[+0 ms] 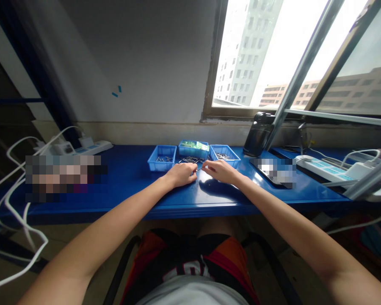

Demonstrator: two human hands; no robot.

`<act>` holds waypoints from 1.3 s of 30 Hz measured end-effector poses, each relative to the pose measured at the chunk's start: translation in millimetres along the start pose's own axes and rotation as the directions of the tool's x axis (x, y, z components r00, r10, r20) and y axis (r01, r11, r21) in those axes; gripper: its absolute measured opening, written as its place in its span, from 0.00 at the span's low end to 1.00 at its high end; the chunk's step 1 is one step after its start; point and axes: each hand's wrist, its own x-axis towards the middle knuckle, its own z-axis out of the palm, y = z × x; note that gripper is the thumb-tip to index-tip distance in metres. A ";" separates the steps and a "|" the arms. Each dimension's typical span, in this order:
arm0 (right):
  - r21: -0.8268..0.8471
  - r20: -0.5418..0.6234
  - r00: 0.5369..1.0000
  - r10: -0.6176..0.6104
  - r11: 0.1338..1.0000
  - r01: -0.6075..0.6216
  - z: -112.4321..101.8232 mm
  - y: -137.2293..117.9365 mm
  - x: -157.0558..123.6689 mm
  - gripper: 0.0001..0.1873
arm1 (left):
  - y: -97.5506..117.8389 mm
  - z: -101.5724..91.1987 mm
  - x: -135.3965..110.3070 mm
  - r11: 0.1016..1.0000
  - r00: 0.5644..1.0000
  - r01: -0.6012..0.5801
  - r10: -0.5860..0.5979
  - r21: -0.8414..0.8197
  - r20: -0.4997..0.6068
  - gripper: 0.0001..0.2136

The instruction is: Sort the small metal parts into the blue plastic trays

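Observation:
My left hand (181, 173) and my right hand (218, 170) rest close together on the blue bench (130, 186), fingertips nearly meeting. Both are curled in a pinch on a small thin metal piece (199, 169) between them. Just beyond the fingers lies a loose heap of thin metal pins (192, 159). Behind it stand three blue trays: the left tray (162, 157) holds a few pins, the middle tray (193, 148) holds something green, the right tray (225, 155) holds more pins.
A black holder (258, 133) stands by the window sill at right, with a flat dark device (274, 171) and a white power strip (324, 166) beyond it. Another power strip (90, 147) and white cables (15, 199) lie at left. My knees sit under the bench edge.

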 end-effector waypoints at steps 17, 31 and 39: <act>-0.047 0.167 0.986 0.030 0.999 -0.022 2.4 5.0 0.1 0.14 | 2.1 -3.2 -0.8 0.987 0.983 -0.127 0.112 -0.096 -0.147 0.12; -0.106 0.083 0.987 0.141 0.986 -0.132 -2.0 6.0 1.0 0.15 | 2.1 -1.8 -0.4 0.991 0.992 0.124 -0.124 0.052 -0.003 0.15; -0.169 -0.028 0.983 0.182 0.968 -0.184 -10.9 5.8 0.8 0.18 | 0.8 -1.5 -0.4 0.991 0.991 0.128 -0.129 0.026 0.030 0.15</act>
